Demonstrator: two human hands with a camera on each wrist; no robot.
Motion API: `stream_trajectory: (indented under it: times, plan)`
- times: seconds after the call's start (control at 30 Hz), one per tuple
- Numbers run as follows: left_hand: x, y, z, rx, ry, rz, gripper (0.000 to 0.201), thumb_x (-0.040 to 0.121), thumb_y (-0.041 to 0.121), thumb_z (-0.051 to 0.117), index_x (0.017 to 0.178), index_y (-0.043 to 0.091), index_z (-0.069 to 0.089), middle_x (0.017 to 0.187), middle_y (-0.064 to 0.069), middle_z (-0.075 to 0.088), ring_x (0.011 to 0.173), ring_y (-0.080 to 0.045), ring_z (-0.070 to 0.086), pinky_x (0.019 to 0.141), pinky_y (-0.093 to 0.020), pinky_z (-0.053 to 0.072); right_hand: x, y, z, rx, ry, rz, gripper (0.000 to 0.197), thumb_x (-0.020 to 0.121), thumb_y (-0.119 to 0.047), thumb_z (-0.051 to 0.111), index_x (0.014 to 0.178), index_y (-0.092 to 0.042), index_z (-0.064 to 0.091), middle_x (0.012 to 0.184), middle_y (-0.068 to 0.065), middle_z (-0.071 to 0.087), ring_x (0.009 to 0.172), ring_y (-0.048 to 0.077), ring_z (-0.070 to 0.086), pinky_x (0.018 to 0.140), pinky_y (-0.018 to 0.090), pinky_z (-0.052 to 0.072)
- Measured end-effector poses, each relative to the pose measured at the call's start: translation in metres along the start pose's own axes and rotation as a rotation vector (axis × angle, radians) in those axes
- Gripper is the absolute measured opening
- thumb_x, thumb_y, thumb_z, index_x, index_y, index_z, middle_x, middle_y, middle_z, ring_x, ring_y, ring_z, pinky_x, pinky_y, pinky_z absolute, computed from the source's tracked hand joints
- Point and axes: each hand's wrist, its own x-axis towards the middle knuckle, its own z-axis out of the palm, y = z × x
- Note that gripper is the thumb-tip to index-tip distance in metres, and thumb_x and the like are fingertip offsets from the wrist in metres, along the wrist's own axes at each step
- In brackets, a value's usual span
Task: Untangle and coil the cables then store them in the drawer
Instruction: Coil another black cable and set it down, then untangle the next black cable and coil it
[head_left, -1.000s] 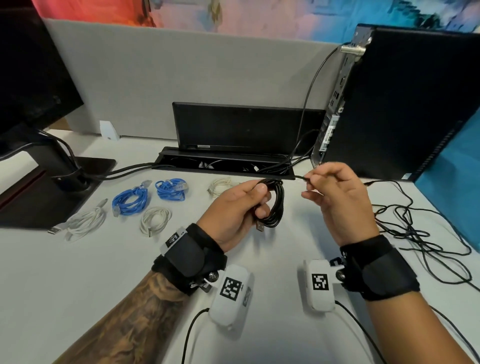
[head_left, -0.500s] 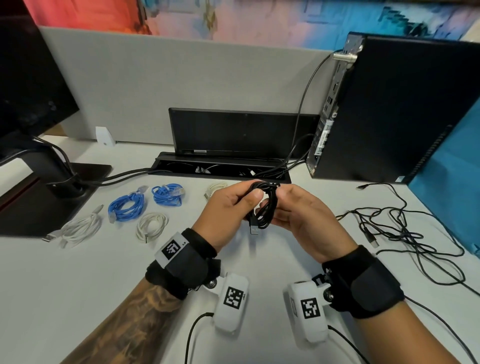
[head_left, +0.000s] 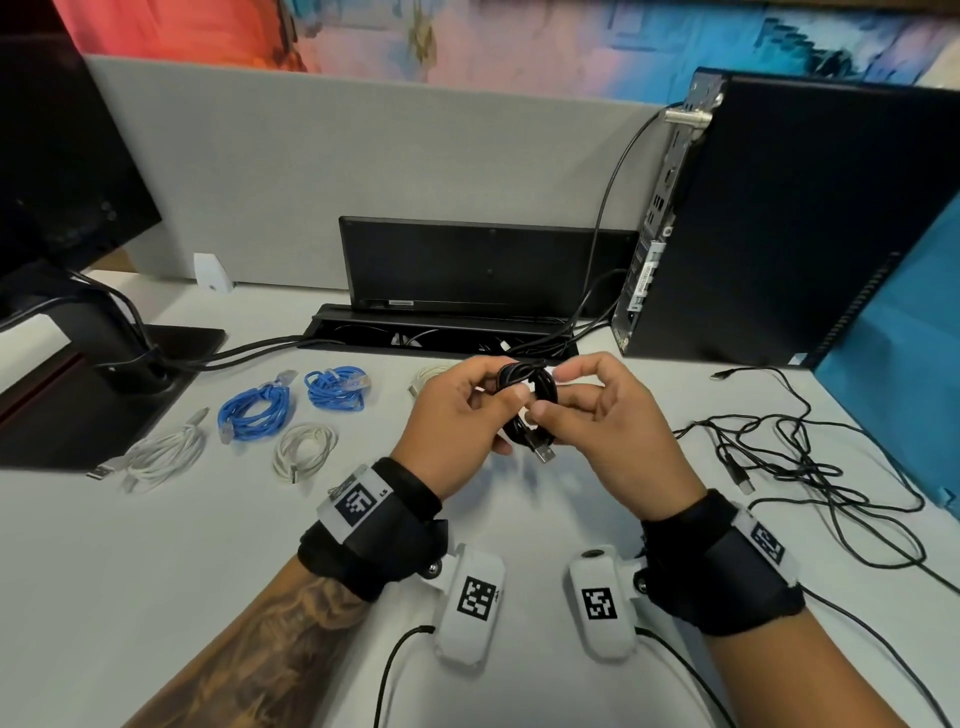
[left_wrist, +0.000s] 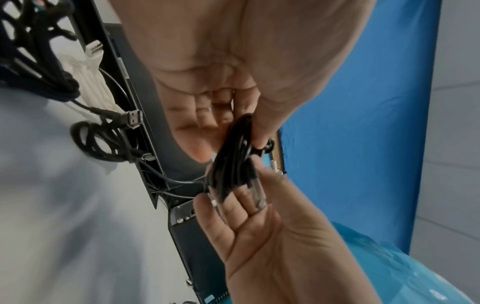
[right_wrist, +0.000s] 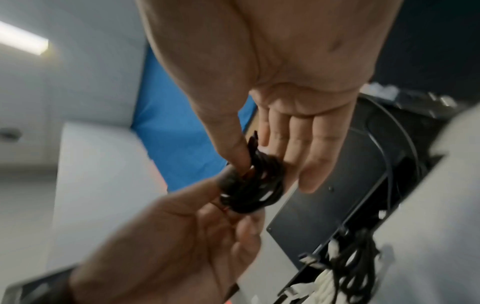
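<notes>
Desk (head_left: 156, 597): pale grey surface, backed by a grey partition panel (head_left: 363, 171) at 12 o'clock.
Computer tower (head_left: 810, 223): black, upright at 2 o'clock; a black lead runs from its rear panel down toward the cable tray.
Monitor (head_left: 57, 171): black, at 10 o'clock, on a flat black base.
Cable tray (head_left: 441, 332): open black recess at 12 o'clock, lid raised behind it, cables inside.
Loose black cable (head_left: 810, 467): uncoiled tangle on the desk at 3 o'clock, well apart from the hands.
Blue coils (head_left: 254, 413): two coiled blue cables at 10 o'clock, side by side.
White coils (head_left: 304, 447): two coiled white cables at 9 o'clock, nearer than the blue ones; a third pale coil lies partly hidden behind the left hand.
Left hand (head_left: 457, 421): above the desk centre, thumb and fingers curled round the black coil.
Right hand (head_left: 602, 421): just beside the left, thumb and fingertips pinching the same coil from the opposite side.
Black coil (head_left: 532, 410): compact bundle held between both hands, clear of the desk; a USB plug hangs from its lower end at 6 o'clock.
</notes>
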Motion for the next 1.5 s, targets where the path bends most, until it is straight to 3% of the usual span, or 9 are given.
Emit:
stream_trajectory:
  times: [0.23, 0.3, 0.4, 0.67, 0.8, 0.9, 1.1, 1.3, 1.5]
  plan:
    - [-0.002, 0.005, -0.001, 0.264, -0.052, 0.117, 0.053, 0.095, 0.002, 0.057, 0.134, 0.037, 0.056, 0.113, 0.004, 0.052, 0.089, -0.019, 0.068, 0.069, -0.03, 0.058, -0.002, 0.003, -0.003, -0.362, 0.051, -0.09, 0.02, 0.093, -0.026, 0.072, 0.081, -0.015, 0.061, 0.071, 0.009, 0.072, 0.072, 0.033, 0.069, 0.072, 0.056, 0.058]
    - [-0.001, 0.009, -0.005, 0.534, -0.048, 0.233, 0.042, 0.091, 0.01, 0.063, 0.125, 0.035, 0.062, 0.111, 0.011, 0.055, 0.092, -0.007, 0.062, 0.08, -0.025, 0.052, -0.004, 0.0, -0.002, -0.415, 0.066, -0.158, 0.02, 0.094, -0.025, 0.071, 0.081, -0.017, 0.058, 0.069, 0.007, 0.069, 0.067, 0.026, 0.068, 0.07, 0.049, 0.059]
    - [0.003, 0.018, -0.01, 0.695, -0.012, 0.227, 0.019, 0.086, 0.033, 0.073, 0.103, 0.035, 0.064, 0.092, 0.013, 0.063, 0.072, -0.002, 0.059, 0.069, -0.024, 0.05, -0.007, -0.007, -0.004, -0.466, 0.112, -0.239, 0.019, 0.096, -0.023, 0.069, 0.083, -0.015, 0.057, 0.069, -0.001, 0.068, 0.059, 0.008, 0.066, 0.059, 0.026, 0.054]
    - [0.008, 0.047, -0.043, 0.329, -0.292, -0.024, 0.009, 0.09, 0.021, 0.069, 0.098, 0.018, 0.071, 0.08, -0.003, 0.071, 0.066, -0.016, 0.066, 0.056, -0.036, 0.059, -0.007, -0.02, -0.008, -0.117, 0.045, -0.18, 0.017, 0.096, -0.011, 0.068, 0.082, -0.011, 0.058, 0.06, -0.005, 0.068, 0.062, 0.008, 0.068, 0.064, 0.03, 0.06]
    - [0.008, 0.054, -0.052, 0.227, -0.336, -0.045, 0.025, 0.091, 0.013, 0.066, 0.115, 0.012, 0.067, 0.089, -0.011, 0.074, 0.071, -0.019, 0.067, 0.058, -0.034, 0.06, -0.005, -0.02, -0.002, 0.104, 0.019, -0.082, 0.015, 0.098, -0.013, 0.062, 0.084, -0.012, 0.058, 0.087, 0.018, 0.076, 0.077, 0.023, 0.073, 0.069, 0.031, 0.059]
    - [0.015, 0.057, -0.062, 0.298, -0.28, -0.051, 0.024, 0.091, 0.012, 0.067, 0.115, 0.01, 0.066, 0.089, -0.012, 0.075, 0.072, -0.021, 0.068, 0.056, -0.032, 0.059, 0.0, -0.012, 0.01, 0.11, -0.038, -0.026, 0.012, 0.101, -0.017, 0.059, 0.09, -0.013, 0.06, 0.094, 0.012, 0.077, 0.085, 0.021, 0.075, 0.079, 0.033, 0.06]
    - [0.069, 0.058, -0.119, 0.714, -0.061, -0.081, 0.013, 0.089, 0.022, 0.072, 0.102, 0.023, 0.07, 0.09, 0.001, 0.075, 0.077, -0.011, 0.065, 0.066, -0.027, 0.052, 0.017, -0.022, -0.007, -0.159, -0.08, 0.039, 0.013, 0.099, -0.032, 0.062, 0.102, -0.02, 0.065, 0.105, -0.003, 0.077, 0.099, 0.017, 0.073, 0.089, 0.034, 0.055]
    - [0.088, 0.023, -0.129, 1.186, -0.356, -0.242, 0.011, 0.082, 0.017, 0.078, 0.083, 0.027, 0.072, 0.086, 0.006, 0.073, 0.094, -0.022, 0.068, 0.09, -0.031, 0.051, 0.023, -0.016, -0.059, -0.602, -0.111, 0.109, 0.016, 0.09, -0.031, 0.071, 0.096, -0.016, 0.071, 0.098, -0.001, 0.075, 0.097, 0.02, 0.07, 0.086, 0.031, 0.053]
    - [0.079, 0.013, -0.105, 1.519, -0.469, -0.199, 0.035, 0.09, 0.025, 0.069, 0.125, 0.021, 0.066, 0.122, 0.001, 0.064, 0.107, -0.018, 0.06, 0.09, -0.025, 0.045, 0.032, -0.008, -0.14, -1.123, 0.069, 0.233, 0.03, 0.095, -0.015, 0.062, 0.125, -0.016, 0.066, 0.133, 0.005, 0.063, 0.123, 0.026, 0.058, 0.105, 0.034, 0.044]
